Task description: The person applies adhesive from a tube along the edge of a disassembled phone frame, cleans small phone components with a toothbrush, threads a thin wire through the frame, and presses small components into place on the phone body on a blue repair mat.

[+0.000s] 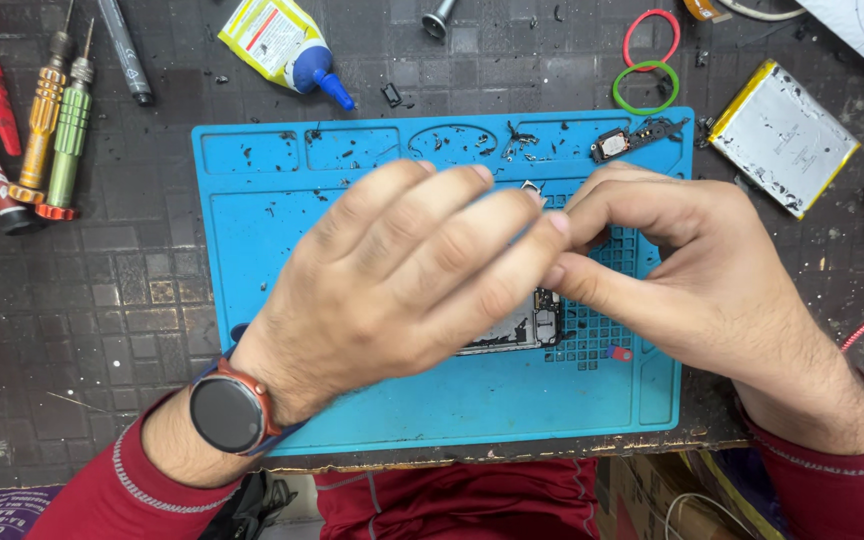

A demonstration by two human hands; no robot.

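Opened phone [527, 325] lies on blue mat [432, 410], mostly hidden under both hands. Left hand [402, 275] & right hand [697, 275] meet above it, fingers [552, 225] pinched together; can't tell what's held. Battery [784, 135] lies to the right.

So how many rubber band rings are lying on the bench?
2: a red rubber band and a green rubber band just below it, both above the blue mat's top right corner. Hands may hide others.

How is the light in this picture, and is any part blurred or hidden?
Head view: light is even and soft, shadows faint; the blue mat and screwdrivers are sharp; the silver battery shows mild glare; the left hand and right hand hide most of the opened phone.
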